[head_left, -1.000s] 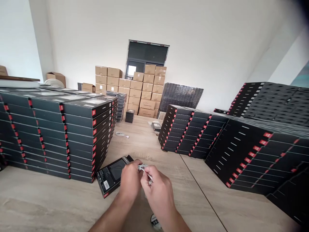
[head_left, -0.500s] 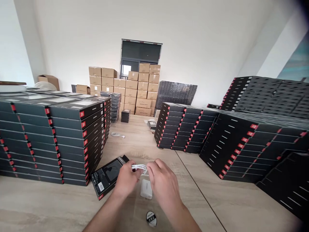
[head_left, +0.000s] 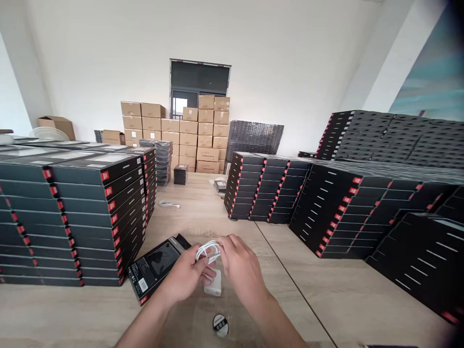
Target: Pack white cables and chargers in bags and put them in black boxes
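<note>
Left hand (head_left: 183, 275) at eight o'clock and right hand (head_left: 242, 265) at three pinch a coiled white cable (head_left: 205, 251), apparently to hold its loops together.

words too blurry to read
a brown box (head_left: 208, 155), the open black box (head_left: 156, 268) and a round sticker (head_left: 220, 325) have tiny print.

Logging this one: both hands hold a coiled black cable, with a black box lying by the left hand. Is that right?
Not quite: the head view shows that the coiled cable is white. The left hand and right hand do hold it, and the black box lies by the left.
</note>
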Demonstrator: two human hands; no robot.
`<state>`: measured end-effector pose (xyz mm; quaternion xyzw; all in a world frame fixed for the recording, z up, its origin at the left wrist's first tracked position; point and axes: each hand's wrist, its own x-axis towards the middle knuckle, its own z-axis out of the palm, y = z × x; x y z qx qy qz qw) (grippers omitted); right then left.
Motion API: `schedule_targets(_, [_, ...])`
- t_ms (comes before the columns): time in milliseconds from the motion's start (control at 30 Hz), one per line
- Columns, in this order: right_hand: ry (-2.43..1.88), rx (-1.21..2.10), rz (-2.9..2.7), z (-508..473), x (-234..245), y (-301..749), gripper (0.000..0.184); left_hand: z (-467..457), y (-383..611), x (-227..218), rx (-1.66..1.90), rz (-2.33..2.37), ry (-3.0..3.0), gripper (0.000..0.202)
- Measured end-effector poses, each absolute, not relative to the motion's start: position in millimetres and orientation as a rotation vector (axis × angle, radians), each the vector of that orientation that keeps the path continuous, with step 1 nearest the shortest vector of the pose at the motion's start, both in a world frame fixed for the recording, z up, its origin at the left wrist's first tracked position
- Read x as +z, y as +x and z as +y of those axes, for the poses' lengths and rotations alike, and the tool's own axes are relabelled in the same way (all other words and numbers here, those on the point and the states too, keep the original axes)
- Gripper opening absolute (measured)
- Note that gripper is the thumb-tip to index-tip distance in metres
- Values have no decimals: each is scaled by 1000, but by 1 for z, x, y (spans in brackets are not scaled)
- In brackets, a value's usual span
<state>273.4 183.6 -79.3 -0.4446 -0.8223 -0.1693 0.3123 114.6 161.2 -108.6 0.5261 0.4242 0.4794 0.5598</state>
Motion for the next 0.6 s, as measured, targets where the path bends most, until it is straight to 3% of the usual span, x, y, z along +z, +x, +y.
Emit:
schedule_targets(167, [-1136,-453,-2109,172,-74,261,21,163,115,-119,1091,1208,1395,26])
schedule_targets(433, [-1056,861,-1541,177,-81,250,26,164,119,-113,1175,1159,1439,23])
schedule_targets(600, [-1019,1015,-1414,180,-85,247,29,161,124,-109,1273,1084,1364,24])
